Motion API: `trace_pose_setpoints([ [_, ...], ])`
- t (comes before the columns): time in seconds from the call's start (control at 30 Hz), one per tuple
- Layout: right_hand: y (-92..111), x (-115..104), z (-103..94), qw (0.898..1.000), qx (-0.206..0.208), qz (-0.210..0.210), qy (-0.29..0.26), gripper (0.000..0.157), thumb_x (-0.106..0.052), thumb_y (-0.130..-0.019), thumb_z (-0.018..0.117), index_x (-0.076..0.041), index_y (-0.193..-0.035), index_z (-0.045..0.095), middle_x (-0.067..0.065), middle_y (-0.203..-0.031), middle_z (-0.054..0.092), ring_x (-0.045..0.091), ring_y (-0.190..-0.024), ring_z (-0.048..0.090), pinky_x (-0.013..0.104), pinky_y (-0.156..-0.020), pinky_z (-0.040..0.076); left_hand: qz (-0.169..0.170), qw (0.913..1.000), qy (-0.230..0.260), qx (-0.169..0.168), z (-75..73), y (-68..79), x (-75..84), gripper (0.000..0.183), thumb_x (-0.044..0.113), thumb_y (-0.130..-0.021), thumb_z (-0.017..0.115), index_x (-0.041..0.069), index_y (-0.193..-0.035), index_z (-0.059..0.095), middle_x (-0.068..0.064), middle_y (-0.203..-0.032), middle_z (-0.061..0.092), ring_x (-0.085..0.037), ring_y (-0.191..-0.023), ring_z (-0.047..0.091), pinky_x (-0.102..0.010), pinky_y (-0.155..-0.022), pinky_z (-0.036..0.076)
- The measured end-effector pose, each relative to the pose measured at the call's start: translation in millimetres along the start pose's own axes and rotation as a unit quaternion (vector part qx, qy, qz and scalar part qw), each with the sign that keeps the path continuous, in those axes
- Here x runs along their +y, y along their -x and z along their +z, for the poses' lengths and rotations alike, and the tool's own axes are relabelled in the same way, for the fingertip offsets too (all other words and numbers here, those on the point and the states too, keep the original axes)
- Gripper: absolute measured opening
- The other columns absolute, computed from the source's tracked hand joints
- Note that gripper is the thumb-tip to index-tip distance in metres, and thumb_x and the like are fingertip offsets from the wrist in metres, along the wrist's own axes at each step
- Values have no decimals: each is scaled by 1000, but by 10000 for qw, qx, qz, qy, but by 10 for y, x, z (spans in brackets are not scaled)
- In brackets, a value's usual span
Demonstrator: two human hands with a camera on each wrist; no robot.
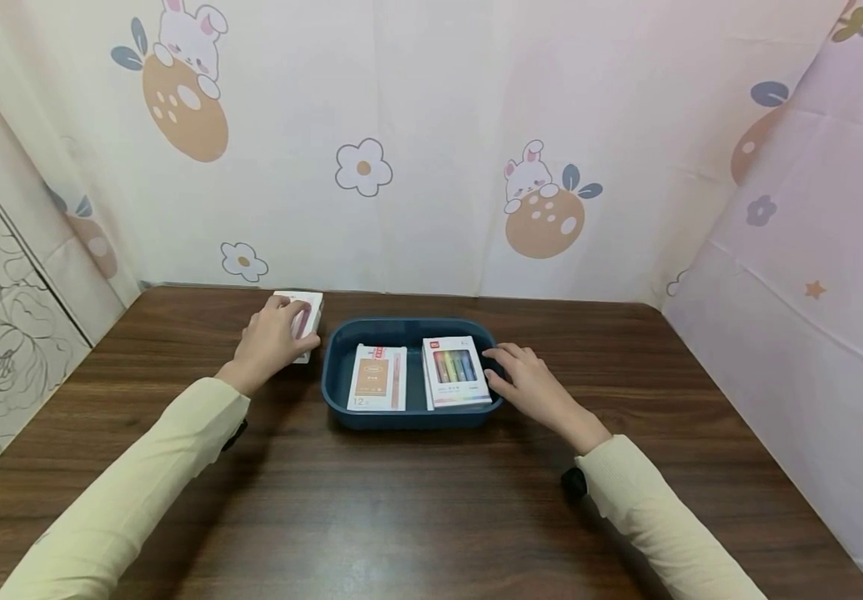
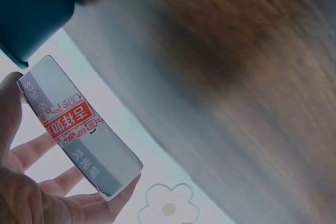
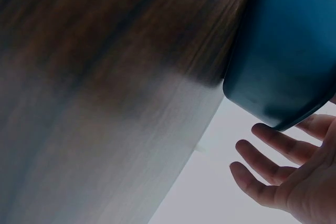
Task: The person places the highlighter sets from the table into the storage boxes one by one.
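My left hand grips a white highlighter box between thumb and fingers, left of the blue tray. The left wrist view shows this box tilted, its side bearing a red label. My right hand is at the tray's right end, its fingers loosely bent near the rim. The right wrist view shows those fingers spread beside the tray's outer wall. Inside the tray lie a white-and-orange box on the left and a box with colored sticks in its window on the right.
The tray stands on a dark wood table near its back edge. Behind it hangs a pale curtain printed with rabbits and flowers. More patterned cloth borders the right side.
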State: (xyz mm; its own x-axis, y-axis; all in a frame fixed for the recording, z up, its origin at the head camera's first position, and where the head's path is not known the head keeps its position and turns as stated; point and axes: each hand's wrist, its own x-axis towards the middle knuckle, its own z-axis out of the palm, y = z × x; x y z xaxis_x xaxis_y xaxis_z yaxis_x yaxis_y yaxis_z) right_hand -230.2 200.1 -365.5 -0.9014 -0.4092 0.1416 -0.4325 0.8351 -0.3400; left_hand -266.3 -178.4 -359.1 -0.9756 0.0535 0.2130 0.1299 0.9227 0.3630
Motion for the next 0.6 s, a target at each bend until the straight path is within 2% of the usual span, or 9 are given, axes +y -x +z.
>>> trace_pose_setpoints([
  [0.6, -3, 5, 12, 9999, 62, -65, 48, 41, -29, -93, 48, -7, -128, 51, 18, -133, 47, 40, -122, 42, 61, -96, 33, 446, 9987, 240, 104, -240, 87, 445, 53, 31, -81, 63, 11, -128, 50, -22, -135, 38, -42, -100, 48, -56, -81, 45],
])
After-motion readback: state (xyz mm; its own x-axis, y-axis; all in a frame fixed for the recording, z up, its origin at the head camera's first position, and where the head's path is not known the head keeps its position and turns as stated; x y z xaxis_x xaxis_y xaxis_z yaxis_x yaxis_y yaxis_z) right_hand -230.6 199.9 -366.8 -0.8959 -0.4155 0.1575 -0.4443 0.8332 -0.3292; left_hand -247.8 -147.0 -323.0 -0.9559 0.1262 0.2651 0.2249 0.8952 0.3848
